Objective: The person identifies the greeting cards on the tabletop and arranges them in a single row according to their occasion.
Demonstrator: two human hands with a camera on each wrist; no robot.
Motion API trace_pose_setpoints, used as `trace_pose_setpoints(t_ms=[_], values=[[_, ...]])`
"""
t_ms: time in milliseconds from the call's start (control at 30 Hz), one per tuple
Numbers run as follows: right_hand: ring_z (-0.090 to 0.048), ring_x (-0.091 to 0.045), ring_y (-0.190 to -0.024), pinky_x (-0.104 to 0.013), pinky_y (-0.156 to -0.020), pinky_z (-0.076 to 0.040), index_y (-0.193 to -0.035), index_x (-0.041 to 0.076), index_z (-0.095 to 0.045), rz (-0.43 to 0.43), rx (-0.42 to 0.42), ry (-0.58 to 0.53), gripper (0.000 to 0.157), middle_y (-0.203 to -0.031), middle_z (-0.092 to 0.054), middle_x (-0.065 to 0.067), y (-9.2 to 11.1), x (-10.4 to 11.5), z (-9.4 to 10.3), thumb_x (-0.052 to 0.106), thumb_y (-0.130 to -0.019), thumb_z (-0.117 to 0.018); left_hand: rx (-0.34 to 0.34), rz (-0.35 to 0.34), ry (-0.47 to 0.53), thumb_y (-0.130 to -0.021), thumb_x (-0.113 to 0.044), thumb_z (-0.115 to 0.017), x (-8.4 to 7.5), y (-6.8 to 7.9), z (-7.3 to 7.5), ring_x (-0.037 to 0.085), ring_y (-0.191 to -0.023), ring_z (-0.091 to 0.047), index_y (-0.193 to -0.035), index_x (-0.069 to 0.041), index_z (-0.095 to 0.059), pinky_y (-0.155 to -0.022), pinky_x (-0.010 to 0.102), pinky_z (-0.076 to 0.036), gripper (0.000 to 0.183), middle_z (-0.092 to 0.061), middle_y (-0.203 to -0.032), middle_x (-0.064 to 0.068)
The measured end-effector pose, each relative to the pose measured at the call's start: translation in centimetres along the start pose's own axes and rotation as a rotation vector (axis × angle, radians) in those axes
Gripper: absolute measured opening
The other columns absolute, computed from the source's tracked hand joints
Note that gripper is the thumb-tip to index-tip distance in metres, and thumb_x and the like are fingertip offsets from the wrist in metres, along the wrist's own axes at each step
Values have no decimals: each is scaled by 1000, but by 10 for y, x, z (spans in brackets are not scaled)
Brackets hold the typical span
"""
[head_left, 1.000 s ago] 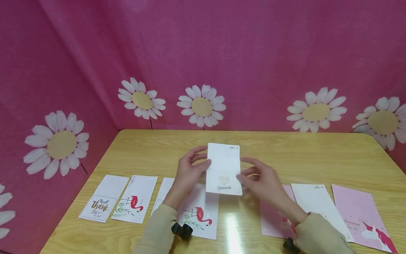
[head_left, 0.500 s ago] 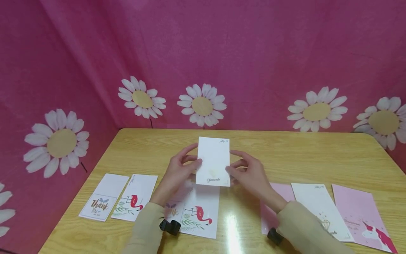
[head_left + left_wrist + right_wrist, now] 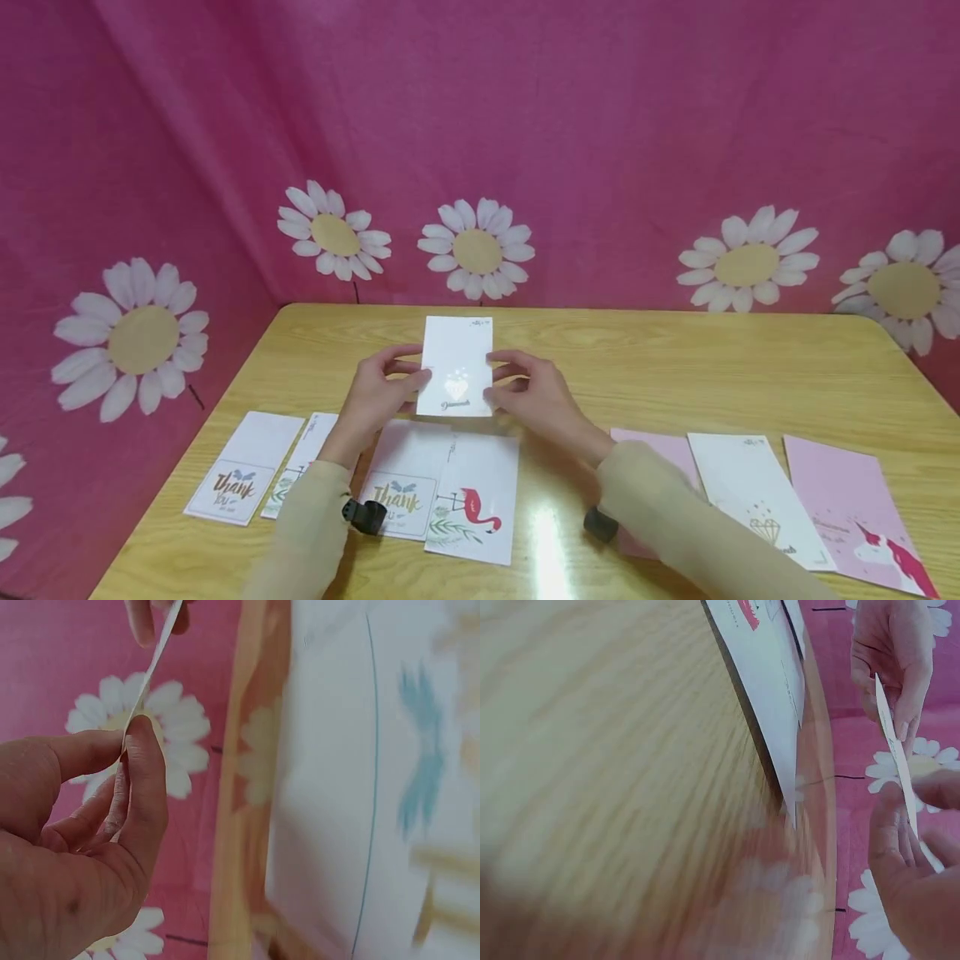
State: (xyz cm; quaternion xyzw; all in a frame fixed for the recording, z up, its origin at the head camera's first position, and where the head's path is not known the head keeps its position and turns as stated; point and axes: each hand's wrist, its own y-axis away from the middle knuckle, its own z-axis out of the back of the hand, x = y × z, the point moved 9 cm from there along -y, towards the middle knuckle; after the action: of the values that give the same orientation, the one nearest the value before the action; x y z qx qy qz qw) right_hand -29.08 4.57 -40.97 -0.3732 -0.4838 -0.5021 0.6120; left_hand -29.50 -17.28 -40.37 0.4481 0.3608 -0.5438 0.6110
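A white card (image 3: pixel 454 367) printed with a gold diamond and the word "Diamonds" is held up above the table between both hands. My left hand (image 3: pixel 375 396) pinches its left edge between thumb and fingers, and my right hand (image 3: pixel 536 396) pinches the right edge. Edge-on in the left wrist view, the thin card (image 3: pixel 154 664) runs up from the left hand's (image 3: pixel 90 832) fingertips. Just below the held card lie a "Thank you" card (image 3: pixel 401 483) and a flamingo card (image 3: pixel 480 500), side by side with their edges meeting.
At the left of the wooden table (image 3: pixel 637 358) lie another "Thank you" card (image 3: pixel 243 467) and a flamingo card (image 3: pixel 311 437), partly behind the left forearm. On the right are a pink card (image 3: pixel 656 450), a white diamond card (image 3: pixel 757 492) and a pink unicorn card (image 3: pixel 855 500).
Both hands have carried the diamond card to the left and slightly farther back. The "Thank you" card beneath has come into fuller view, and the left flamingo card is now more covered.
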Motion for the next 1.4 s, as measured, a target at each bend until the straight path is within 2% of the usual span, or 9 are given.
trace_pose_setpoints(t_ms=[133, 267, 433, 567, 700, 867, 1000, 1200, 1400], values=[[-72, -17, -96, -29, -80, -60, -129, 12, -70, 64, 83, 125, 41, -129, -68, -8, -9, 8, -20, 10, -89, -77, -5, 33, -50, -97, -23, -71, 9, -7, 18, 18, -92, -70, -143, -18, -58, -75, 30, -62, 48, -62, -132, 16], [-70, -21, -106, -30, -87, -60, -135, 11, -66, 142, 179, 257, 47, -140, -62, -9, -18, 16, -41, 11, -89, -77, -7, 49, -102, -97, -26, -71, 15, -12, 31, 21, -96, -69, -147, -18, -54, -77, 31, -61, 54, -60, -135, 16], [-69, -26, -111, -33, -93, -60, -141, 5, -60, 271, 257, 377, 56, -137, -61, -14, -28, 24, -61, 10, -88, -78, -21, 68, -117, -96, -27, -71, 21, -18, 45, 20, -95, -68, -150, -17, -51, -78, 32, -62, 58, -59, -137, 19], [-67, -24, -114, -35, -99, -57, -143, 8, -59, 290, 285, 446, 57, -135, -62, -11, -39, 23, -72, 17, -90, -78, -18, 87, -133, -97, -27, -70, 26, -23, 54, 23, -99, -67, -151, -18, -49, -79, 31, -62, 59, -57, -139, 19], [-64, -20, -109, -32, -98, -55, -143, 8, -59, 322, 317, 529, 57, -133, -64, -11, -48, 26, -84, 20, -91, -78, -1, 117, -152, -97, -27, -70, 31, -27, 62, 25, -100, -64, -155, -17, -44, -77, 28, -61, 64, -54, -141, 20], [-57, -16, -95, -27, -88, -53, -141, 6, -61, 384, 332, 646, 54, -120, -68, -9, -59, 33, -100, 22, -92, -76, 30, 181, -138, -95, -24, -73, 40, -32, 68, 16, -86, -64, -160, -18, -35, -72, 25, -61, 76, -49, -137, 19], [-57, -15, -98, -28, -93, -53, -139, 8, -63, 386, 336, 698, 51, -123, -70, -8, -67, 38, -116, 26, -93, -74, 29, 213, -164, -94, -24, -75, 44, -36, 78, 16, -86, -65, -162, -16, -30, -73, 24, -61, 82, -46, -135, 18], [-63, -18, -114, -31, -104, -52, -135, 10, -67, 392, 332, 770, 43, -129, -70, -7, -81, 47, -138, 25, -96, -71, -13, 145, -356, -95, -28, -73, 41, -40, 100, 29, -107, -58, -159, -6, -32, -86, 30, -57, 80, -52, -135, 25], [-64, -19, -111, -34, -98, -54, -128, 16, -73, 420, 303, 910, 35, -123, -72, -1, -97, 46, -161, 30, -96, -71, -37, 114, -481, -94, -31, -73, 46, -45, 119, 33, -103, -57, -156, 0, -35, -81, 32, -52, 79, -55, -129, 27]])
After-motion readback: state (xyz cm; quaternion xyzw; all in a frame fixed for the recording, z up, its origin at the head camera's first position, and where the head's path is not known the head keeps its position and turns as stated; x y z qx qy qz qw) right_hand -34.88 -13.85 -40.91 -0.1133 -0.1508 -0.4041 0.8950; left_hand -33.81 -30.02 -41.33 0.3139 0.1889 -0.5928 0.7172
